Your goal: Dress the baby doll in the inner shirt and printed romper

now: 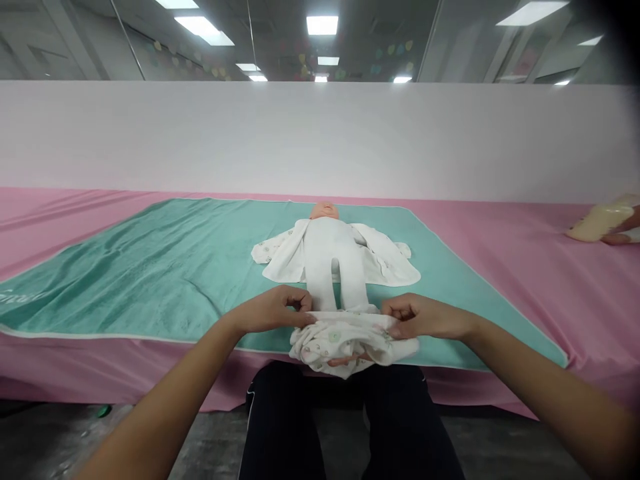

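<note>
A baby doll [329,243] lies on its back on a teal towel [225,247], head away from me. Its body and legs are white cloth. A white printed jacket [283,257] is spread open under it, and I cannot tell how its arms lie. Small white printed pants [345,337] are bunched around the lower ends of the doll's legs. My left hand [280,309] pinches the left side of their waistband. Opposite it, my right hand [425,315] grips the right side. A skin-coloured bit shows within the folds; I cannot make out what it is.
The towel lies over a pink sheet [540,287] covering the table. At the far right another person's hand [620,238] touches a pale yellow, bottle-like object [597,221]. A white wall [320,140] rises behind. My knees are at the table's front edge.
</note>
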Motion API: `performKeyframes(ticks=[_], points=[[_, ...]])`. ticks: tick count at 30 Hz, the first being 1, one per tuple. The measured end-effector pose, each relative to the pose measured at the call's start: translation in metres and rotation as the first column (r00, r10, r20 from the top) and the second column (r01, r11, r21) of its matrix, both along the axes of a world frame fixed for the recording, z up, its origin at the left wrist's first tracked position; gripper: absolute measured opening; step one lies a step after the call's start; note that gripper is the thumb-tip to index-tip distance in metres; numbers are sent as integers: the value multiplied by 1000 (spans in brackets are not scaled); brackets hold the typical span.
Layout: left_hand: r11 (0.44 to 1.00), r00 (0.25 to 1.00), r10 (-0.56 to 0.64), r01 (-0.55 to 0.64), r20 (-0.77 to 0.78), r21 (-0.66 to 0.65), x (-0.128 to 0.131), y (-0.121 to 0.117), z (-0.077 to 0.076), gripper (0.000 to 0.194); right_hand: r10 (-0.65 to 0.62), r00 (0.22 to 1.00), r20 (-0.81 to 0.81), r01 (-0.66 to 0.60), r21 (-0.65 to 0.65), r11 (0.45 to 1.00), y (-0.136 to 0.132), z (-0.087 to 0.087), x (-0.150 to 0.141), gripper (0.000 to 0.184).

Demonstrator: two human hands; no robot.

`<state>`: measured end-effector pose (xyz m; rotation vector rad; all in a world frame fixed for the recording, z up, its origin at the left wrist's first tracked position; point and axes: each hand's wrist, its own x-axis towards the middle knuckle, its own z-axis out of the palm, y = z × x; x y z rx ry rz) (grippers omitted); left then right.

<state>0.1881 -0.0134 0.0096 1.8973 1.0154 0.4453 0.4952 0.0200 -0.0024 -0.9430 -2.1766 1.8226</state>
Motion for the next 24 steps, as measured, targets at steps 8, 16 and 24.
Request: performKeyframes(ticks=[8,16,24], points=[[810,980,191,-186,49,557,9,19,-27,18,-363,932,0,298,567,768,17,-25,-7,20],[709,879,466,-438,99,552,20,50,-47,27,-507,810,-297,583,508,634,51,-59,-42,22],[700,786,587,-613,194,367,15,77,-50,23,-484,781,-394,580,172,796,72,-61,-56,20]])
